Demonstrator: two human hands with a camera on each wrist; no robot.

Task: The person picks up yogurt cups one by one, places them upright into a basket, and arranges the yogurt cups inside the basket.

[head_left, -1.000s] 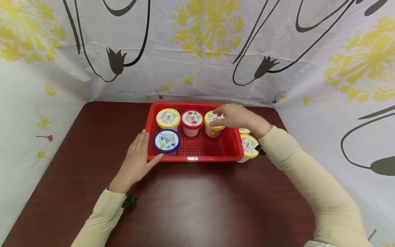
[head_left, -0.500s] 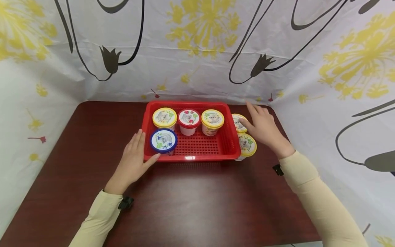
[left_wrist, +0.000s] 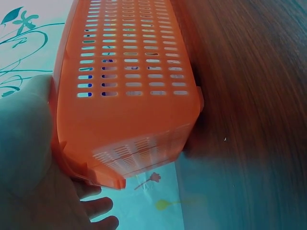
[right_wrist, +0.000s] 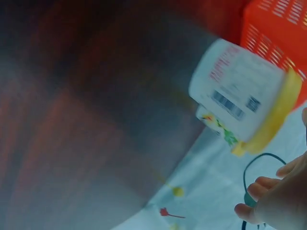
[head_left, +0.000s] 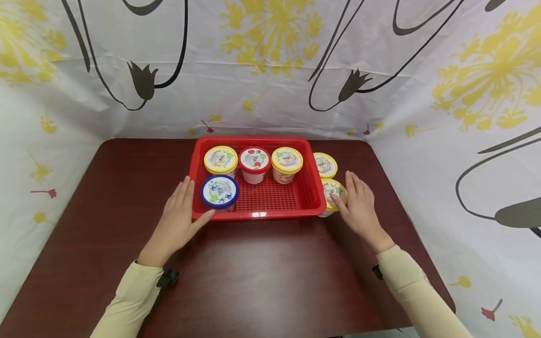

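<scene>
Four tubs (head_left: 255,159) stand in the red basket (head_left: 289,214), one at its near-left corner; two yellow-lidded tubs (head_left: 331,190) seem still to do, outside its right edge. The left hand (head_left: 176,223) touches the basket's left edge, fingers straight; the right hand (head_left: 359,205), fingers relaxed, holds nothing. Patterned sheeting (head_left: 270,101) backs the table (head_left: 262,267).

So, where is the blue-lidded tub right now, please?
In the head view, the blue-lidded tub sits in the red basket, near left corner, by the left hand and a yellow-lidded tub.
</scene>
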